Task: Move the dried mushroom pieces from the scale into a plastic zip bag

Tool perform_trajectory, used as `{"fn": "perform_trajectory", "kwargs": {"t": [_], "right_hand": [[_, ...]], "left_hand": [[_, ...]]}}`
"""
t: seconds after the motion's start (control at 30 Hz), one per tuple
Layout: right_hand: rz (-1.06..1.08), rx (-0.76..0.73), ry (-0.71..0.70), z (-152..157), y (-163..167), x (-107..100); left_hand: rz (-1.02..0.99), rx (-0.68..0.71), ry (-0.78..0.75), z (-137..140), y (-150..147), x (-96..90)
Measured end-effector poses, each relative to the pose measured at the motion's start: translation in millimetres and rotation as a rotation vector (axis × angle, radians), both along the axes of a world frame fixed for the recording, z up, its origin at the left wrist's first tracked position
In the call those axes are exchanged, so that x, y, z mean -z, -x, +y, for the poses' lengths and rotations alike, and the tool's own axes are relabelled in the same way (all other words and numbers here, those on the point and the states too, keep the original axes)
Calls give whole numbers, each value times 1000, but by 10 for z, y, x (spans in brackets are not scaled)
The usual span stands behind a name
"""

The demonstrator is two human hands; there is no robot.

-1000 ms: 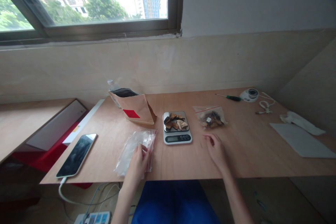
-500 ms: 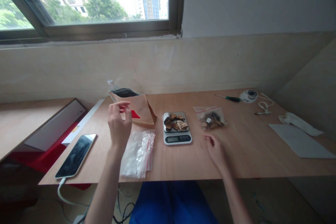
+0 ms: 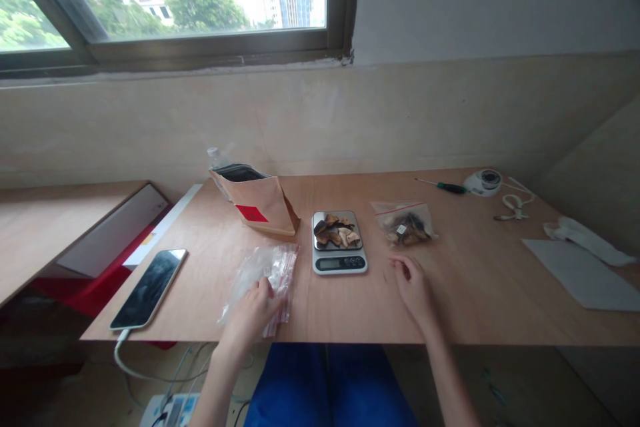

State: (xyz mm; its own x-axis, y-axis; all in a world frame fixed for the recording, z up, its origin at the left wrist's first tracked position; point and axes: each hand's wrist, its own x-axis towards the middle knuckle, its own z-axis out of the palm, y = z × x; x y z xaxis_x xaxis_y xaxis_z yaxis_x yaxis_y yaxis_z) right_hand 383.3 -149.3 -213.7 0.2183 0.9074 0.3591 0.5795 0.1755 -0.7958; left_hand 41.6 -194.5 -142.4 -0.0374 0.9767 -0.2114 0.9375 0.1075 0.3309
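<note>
My left hand (image 3: pixel 255 307) rests on a stack of clear zip-lock bags (image 3: pixel 250 270) with red seal lines, its fingers curled closed on the plastic. Its fingertips are partly hidden. My right hand (image 3: pixel 411 287) lies on the table with loosely bent fingers, a gap between thumb and fingers, and nothing in it. Between the hands stands a white kitchen scale (image 3: pixel 340 264), its metal plate bearing brown and pale dried mushroom-like pieces (image 3: pixel 336 232). Just beyond the right hand lies a filled zip-lock bag (image 3: pixel 406 223) of similar dark pieces.
A brown paper pouch (image 3: pixel 273 203) with a red label stands unzipped, a clear bottle (image 3: pixel 214 157) behind it. At left is a phone (image 3: pixel 149 290) on a cable. Toward the right lie a screwdriver (image 3: pixel 450 187), a white camera (image 3: pixel 483 182) and a grey sheet (image 3: pixel 583 273).
My left hand has come down from in front of the paper pouch onto the clear bags and closed on them. The right hand has stayed by the scale. The view has shifted slightly.
</note>
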Motion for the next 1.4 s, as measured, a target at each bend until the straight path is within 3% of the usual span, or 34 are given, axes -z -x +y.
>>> {"fn": "perform_trajectory", "kwargs": {"t": [0.13, 0.27, 0.47, 0.6, 0.7, 0.87, 0.93, 1.03, 1.17, 1.3, 1.4], "right_hand": [[92, 10, 3, -69, 97, -127], [146, -96, 34, -283, 524, -409], [325, -492, 194, -518, 1494, -817], [462, -554, 233, -462, 1759, -918], [490, -527, 228, -381, 1719, -908], [510, -419, 302, -225, 1435, -869], [482, -453, 320, -147, 1295, -893], [277, -445, 185, 14, 1092, -901], [-145, -68, -80, 277, 890, -688], [-389, 11, -92, 421, 853, -395], [-453, 50, -93, 439, 894, -307]], "left_hand": [[6, 16, -10, 67, 45, 35], [-91, -7, -167, 105, 47, -31], [-564, -131, -377, -42, -324, -283], [-837, -203, -417, -150, -612, -372], [-906, -243, -466, -147, -715, -368], [-825, -401, -770, -9, -740, -395], [-799, -419, -821, 50, -732, -433], [-796, -441, -840, 113, -724, -504], [-778, -494, -823, 158, -717, -571], [-752, -489, -783, 185, -722, -547], [-711, -457, -769, 206, -750, -497]]}}
